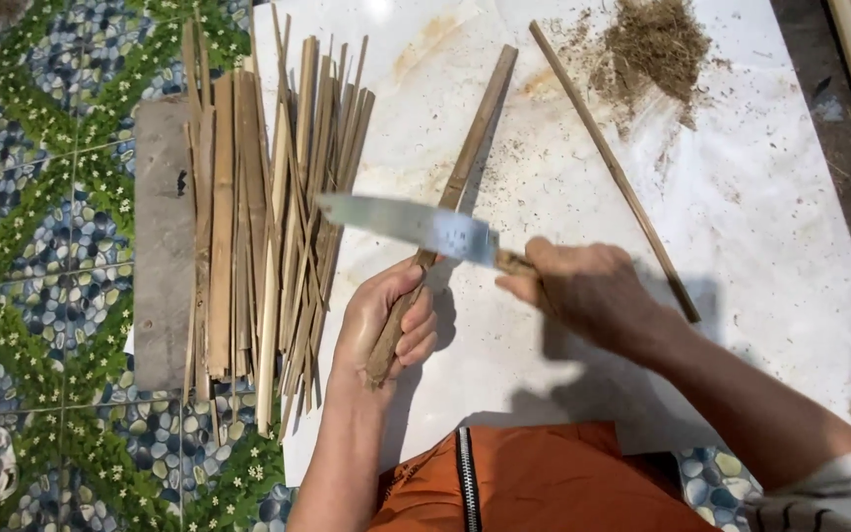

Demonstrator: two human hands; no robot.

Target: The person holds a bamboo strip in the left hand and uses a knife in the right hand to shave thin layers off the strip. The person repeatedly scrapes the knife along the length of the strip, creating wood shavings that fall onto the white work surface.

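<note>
Gripping lower end of bamboo strip (465, 163) in left hand (383, 325), strip running up and right across white sheet (760, 227). Holding cleaver (411, 227) in right hand (588, 291), blade lying flat, pointing left, crossing the strip just above left-hand fingers. Lying left: pile of split bamboo slats (258, 227) beside grey board (162, 246). Lying right: thin stick (613, 167), tip near heap of fibre shavings (654, 44). Showing at bottom: orange zipped garment (534, 483).
</note>
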